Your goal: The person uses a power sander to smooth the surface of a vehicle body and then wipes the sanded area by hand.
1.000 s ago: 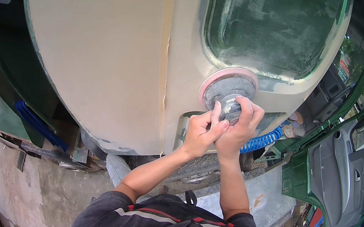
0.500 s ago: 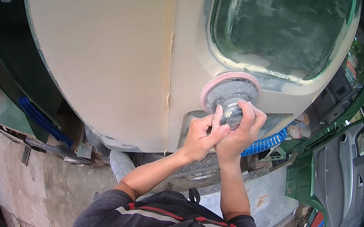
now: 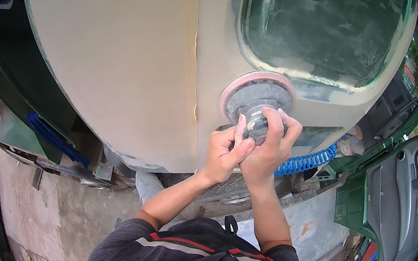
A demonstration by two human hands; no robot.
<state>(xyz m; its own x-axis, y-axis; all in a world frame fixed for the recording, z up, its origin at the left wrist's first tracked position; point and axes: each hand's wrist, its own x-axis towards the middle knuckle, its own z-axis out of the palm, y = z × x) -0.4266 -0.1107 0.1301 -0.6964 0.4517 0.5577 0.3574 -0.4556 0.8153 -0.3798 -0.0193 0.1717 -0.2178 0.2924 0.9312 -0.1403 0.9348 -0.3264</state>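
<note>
- Both hands were closed around a round sander (image 3: 256, 102), held flat against the tan car panel (image 3: 124, 56), just below the green window (image 3: 322, 29).
- Left hand (image 3: 224, 153) gripped the sander's body from the near side, thumb raised along it.
- Right hand (image 3: 270, 149) wrapped over the body, fingers curled across its top.
- The sander's pink-edged disc touched the panel beside a vertical seam (image 3: 189, 59).
- A blue coiled hose (image 3: 305, 163) ran out from under the right hand toward the right.
- A green car door (image 3: 394, 207) stood open to the right, well apart from the hands.
- Concrete ground (image 3: 51, 205) lay below.
</note>
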